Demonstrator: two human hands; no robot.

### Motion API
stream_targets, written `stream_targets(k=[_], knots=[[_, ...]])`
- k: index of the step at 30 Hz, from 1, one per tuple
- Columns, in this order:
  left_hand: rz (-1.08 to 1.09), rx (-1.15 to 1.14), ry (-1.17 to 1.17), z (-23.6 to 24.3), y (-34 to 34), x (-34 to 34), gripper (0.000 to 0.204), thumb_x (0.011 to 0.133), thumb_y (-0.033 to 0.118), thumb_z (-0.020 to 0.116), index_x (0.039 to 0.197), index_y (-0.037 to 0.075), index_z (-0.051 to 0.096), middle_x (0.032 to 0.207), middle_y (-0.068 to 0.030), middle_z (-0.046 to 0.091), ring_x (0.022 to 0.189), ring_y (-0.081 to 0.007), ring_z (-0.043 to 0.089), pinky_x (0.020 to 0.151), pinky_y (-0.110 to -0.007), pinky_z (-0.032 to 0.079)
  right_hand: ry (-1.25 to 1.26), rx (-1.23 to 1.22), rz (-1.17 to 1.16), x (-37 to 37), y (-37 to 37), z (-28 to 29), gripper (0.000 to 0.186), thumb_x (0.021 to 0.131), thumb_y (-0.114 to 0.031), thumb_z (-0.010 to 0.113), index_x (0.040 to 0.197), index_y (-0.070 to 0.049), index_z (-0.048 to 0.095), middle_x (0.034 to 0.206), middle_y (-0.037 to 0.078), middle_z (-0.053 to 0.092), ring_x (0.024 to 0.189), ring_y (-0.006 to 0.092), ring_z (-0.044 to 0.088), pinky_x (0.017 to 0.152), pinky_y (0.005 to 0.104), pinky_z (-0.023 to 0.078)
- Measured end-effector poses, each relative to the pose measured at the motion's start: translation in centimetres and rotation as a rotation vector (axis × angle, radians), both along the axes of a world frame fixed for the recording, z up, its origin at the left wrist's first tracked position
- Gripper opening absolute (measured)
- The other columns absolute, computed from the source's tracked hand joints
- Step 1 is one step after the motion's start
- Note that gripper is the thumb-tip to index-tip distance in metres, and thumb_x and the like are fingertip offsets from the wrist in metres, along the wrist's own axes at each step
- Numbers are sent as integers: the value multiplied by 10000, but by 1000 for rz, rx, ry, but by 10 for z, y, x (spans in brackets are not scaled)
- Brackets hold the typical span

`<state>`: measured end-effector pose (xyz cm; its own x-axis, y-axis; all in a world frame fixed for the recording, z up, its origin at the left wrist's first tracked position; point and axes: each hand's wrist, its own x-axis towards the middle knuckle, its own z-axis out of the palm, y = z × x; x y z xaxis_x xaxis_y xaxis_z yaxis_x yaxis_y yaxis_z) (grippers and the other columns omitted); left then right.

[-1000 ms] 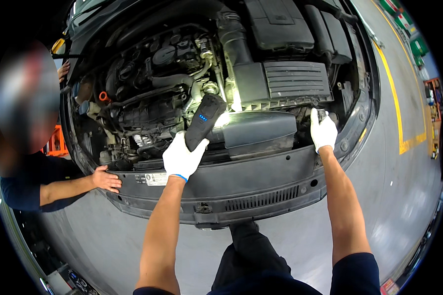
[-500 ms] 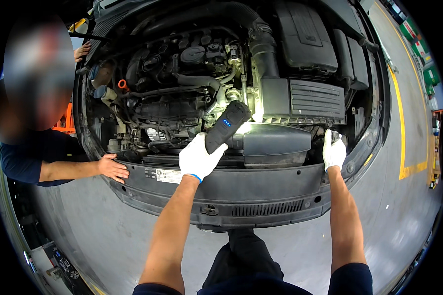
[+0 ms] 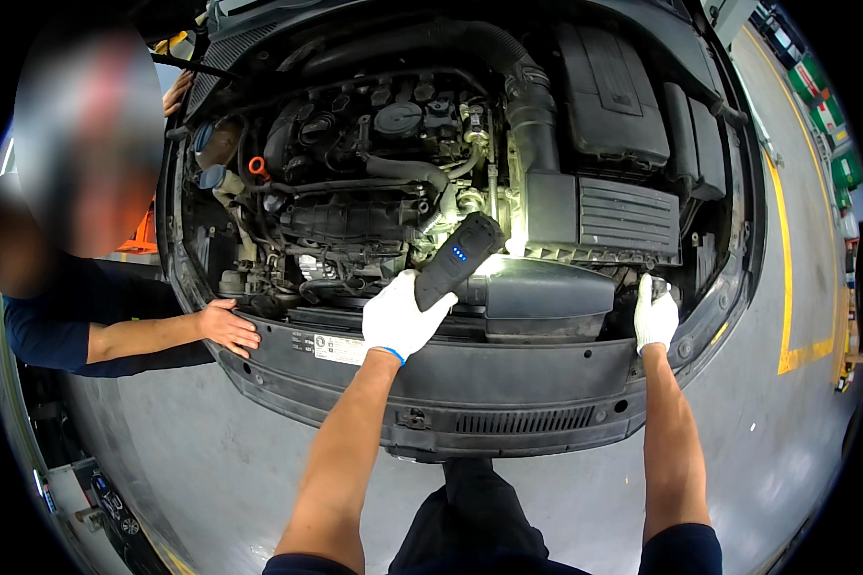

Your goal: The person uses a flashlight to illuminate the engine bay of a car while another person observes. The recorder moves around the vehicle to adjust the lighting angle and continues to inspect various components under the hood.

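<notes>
My left hand (image 3: pixel 400 316), in a white glove with a blue cuff, grips a black handheld work light (image 3: pixel 458 257) with a row of blue indicator dots. Its beam falls on the pipes and hoses beside the black air filter housing (image 3: pixel 631 218) in the open engine bay. At the front right corner of the bay, my right hand (image 3: pixel 656 314), also gloved in white, is closed around something small and dark whose kind I cannot make out. A black plastic air duct (image 3: pixel 548 289) lies between my two hands.
At the left, a co-worker's hand (image 3: pixel 228 329) rests on the front crossmember (image 3: pixel 489 369). The engine (image 3: pixel 393 125) sits behind the work light, with a black box (image 3: pixel 614 101) at the back right. Green drums (image 3: pixel 808 79) stand beyond a yellow floor line (image 3: pixel 784 240).
The engine bay sits slightly lower and further right in view. Both my hands keep their grips, and the light still shines on the same area.
</notes>
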<state>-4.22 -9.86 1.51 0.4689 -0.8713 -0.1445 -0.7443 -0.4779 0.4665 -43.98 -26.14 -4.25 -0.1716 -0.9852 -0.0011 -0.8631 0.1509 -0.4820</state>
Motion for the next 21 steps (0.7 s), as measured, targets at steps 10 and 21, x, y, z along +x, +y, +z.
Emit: stream_targets(k=[10, 21], knots=[[9, -20, -4, -9, 3, 3, 637, 785, 578, 839, 1124, 59, 694, 1009, -163, 750, 954, -362, 728, 859, -439, 573, -60, -36, 8, -3, -1, -9, 471, 1051, -501, 565, 1052, -58, 724, 954, 206, 740, 892, 436, 693, 791, 462, 537], [8, 60, 0, 2, 1, 3, 656, 806, 606, 809, 1151, 64, 677, 1064, -179, 754, 1015, -374, 725, 894, -453, 569, -23, 22, -20, 5, 1, 4, 502, 1049, -513, 559, 1025, -42, 731, 957, 228, 743, 921, 446, 700, 817, 474, 538]])
